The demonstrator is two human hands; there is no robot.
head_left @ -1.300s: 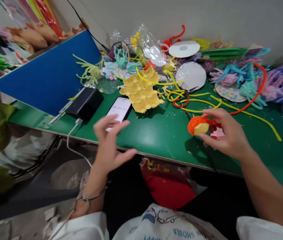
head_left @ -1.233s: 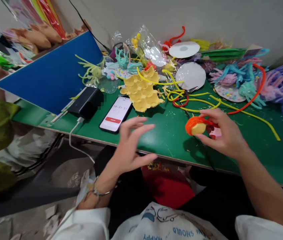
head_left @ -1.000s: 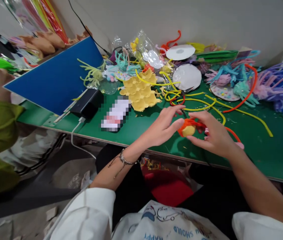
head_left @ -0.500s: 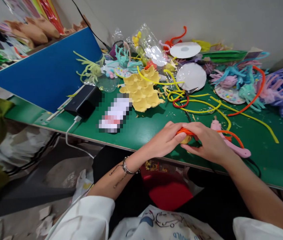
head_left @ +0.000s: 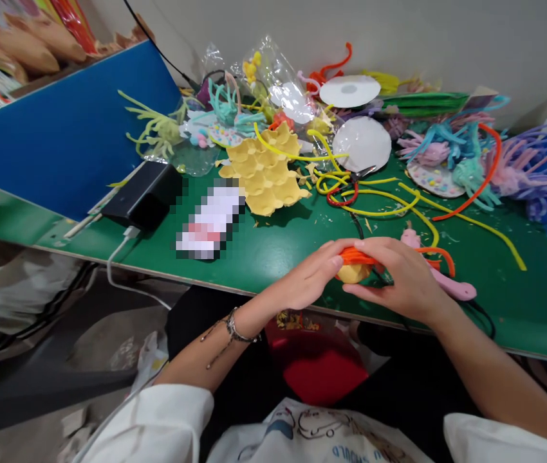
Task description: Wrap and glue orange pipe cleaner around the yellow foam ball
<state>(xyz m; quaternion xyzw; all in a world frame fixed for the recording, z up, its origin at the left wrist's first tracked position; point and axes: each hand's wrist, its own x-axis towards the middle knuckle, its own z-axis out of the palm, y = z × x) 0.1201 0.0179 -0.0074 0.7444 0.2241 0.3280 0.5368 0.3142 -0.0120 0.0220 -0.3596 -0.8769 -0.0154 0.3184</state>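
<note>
Between my hands, at the table's front edge, is a small yellow egg-carton cup with orange pipe cleaner wound around its upper part. My left hand is closed on its left side, the thumb pressing the orange coils. From the right, my right hand curls over the top, fingers on the coils and thumb held apart below the cup. A loose orange end runs out behind the right hand. Just beyond that hand lies a pink hot glue gun, partly hidden by it.
A torn yellow egg carton, a blurred phone and a black box with a white cable are to the left. Red-handled scissors lie among yellow pipe cleaners. White discs and fuzzy crafts line the back. A blue board stands left.
The view has shifted slightly, so the table's things sit further left. My right thumb has dropped away from the cup, and more of its yellow side shows under the orange coils.
</note>
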